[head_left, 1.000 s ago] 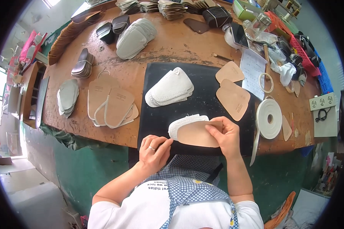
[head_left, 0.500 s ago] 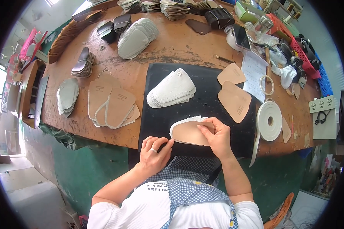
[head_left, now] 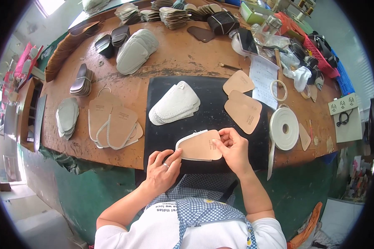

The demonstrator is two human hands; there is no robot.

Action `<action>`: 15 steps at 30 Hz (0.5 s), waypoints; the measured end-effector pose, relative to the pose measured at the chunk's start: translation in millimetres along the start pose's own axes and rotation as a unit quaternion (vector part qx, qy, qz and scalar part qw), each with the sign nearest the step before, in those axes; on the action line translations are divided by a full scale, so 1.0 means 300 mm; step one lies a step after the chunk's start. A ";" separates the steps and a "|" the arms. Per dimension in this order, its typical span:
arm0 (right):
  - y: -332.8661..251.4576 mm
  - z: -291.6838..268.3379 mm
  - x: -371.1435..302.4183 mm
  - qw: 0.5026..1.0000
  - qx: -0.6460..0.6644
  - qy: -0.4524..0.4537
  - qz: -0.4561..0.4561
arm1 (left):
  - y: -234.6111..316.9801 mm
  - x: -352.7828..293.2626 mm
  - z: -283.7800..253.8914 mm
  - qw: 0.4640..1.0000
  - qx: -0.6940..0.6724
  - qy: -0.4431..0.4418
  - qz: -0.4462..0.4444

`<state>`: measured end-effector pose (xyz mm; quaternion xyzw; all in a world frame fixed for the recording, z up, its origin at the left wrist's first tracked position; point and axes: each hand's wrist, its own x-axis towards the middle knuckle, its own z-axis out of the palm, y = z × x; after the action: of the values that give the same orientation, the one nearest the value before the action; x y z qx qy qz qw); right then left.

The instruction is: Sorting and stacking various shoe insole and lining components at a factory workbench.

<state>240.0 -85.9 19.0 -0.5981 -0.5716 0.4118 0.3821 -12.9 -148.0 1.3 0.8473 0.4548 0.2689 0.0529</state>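
Observation:
A tan shaped piece with a white edge (head_left: pixel 197 146), like a shoe insole part, lies low over the black mat (head_left: pixel 249 153) between my hands. My right hand (head_left: pixel 234 150) pinches its wide right end between thumb and fingers. At the narrow left end, my left hand (head_left: pixel 164 169), with a ring on one finger, has thumb and index closed on the edge. A stack of white padded pieces (head_left: pixel 175 103) sits just beyond on the mat. Bare tan pieces (head_left: pixel 243 111) overlap at the mat's right side.
To the left lie white-edged tan pieces (head_left: pixel 122 124) and a grey-white stack (head_left: pixel 67 116). A roll of white tape (head_left: pixel 284 128) lies right of the mat, its end hanging over the table edge. Further back are a paper sheet (head_left: pixel 264 81), a phone (head_left: pixel 247 40) and several piles of cut pieces.
The tan piece now lies flatter, with its wide right end uncovered. My right hand has shifted to that end's edge, and my left fingers reach further onto the left end. The whole view has shifted slightly.

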 end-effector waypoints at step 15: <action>-0.028 0.012 -0.010 0.972 -0.097 0.046 -0.210 | 0.049 0.192 0.046 0.972 -0.219 0.037 -0.070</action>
<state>233.5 -88.6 25.7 -0.5177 -0.7032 0.2367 0.4260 30.3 -108.5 18.0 0.7705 0.4451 0.3886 0.2393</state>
